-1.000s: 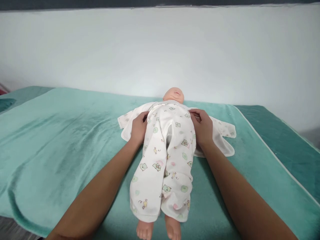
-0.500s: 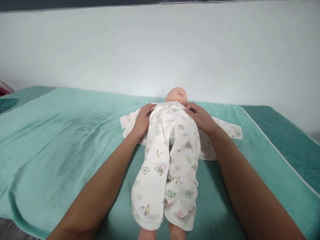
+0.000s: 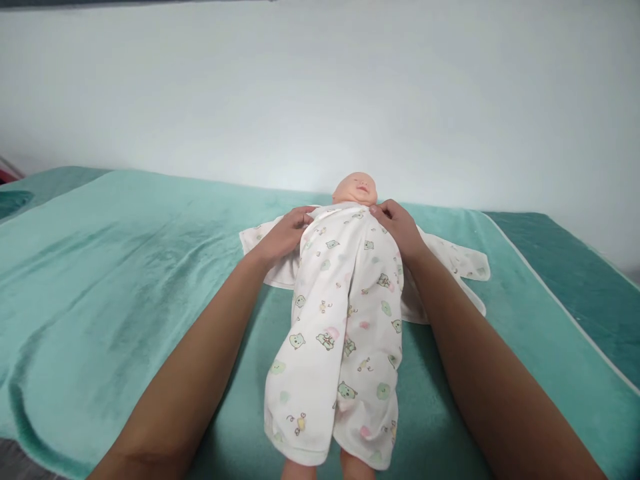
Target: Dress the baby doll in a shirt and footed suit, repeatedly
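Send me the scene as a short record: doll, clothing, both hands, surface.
doll: on its back, head toward the wall
trousers: white, printed, covering torso and legs
shirt: spread beneath doll, sleeves outward
left hand: at trousers' upper left edge, grip unclear
right hand: at trousers' upper right edge, grip unclear
surface: green blanket

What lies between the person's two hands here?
In the head view, the white printed pants on the doll lie there, their upper end between the left hand and the right hand.

Supine doll [image 3: 354, 188] (in printed trousers [image 3: 320, 313])
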Available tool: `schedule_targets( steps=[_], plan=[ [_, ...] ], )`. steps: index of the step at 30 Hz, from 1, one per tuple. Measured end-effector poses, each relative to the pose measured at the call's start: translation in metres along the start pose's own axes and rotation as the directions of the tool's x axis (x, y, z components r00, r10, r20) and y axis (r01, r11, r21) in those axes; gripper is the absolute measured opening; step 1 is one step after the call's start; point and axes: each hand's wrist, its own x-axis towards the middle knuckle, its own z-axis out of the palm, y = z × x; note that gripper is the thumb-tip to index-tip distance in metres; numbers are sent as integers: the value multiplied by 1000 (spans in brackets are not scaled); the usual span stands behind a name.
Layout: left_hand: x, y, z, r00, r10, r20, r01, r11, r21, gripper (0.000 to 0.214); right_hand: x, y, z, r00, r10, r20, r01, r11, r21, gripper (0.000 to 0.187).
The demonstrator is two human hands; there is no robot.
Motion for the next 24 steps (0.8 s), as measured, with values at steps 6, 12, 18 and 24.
schedule_targets(
  steps=[6,12,18,24],
  plan=[
    [2,-9,8,985,8,-174,-29,993,-117,5,-12,-13,-7,990,27,141,-37,996,75,32],
    [20,-21,11,945,93,-313,-72,994,76,13,-8,-6,-5,994,-18,108,10,998,68,29],
    [33,-25,14,922,175,-345,-24,916,401,13,0,1,0,999,6,-43,-7,1000,-24,22],
    [27,-29,15,955,246,-166,-107,807,580,32,-5,2,4,999,-11,-40,14,997,79,15]
  ],
)
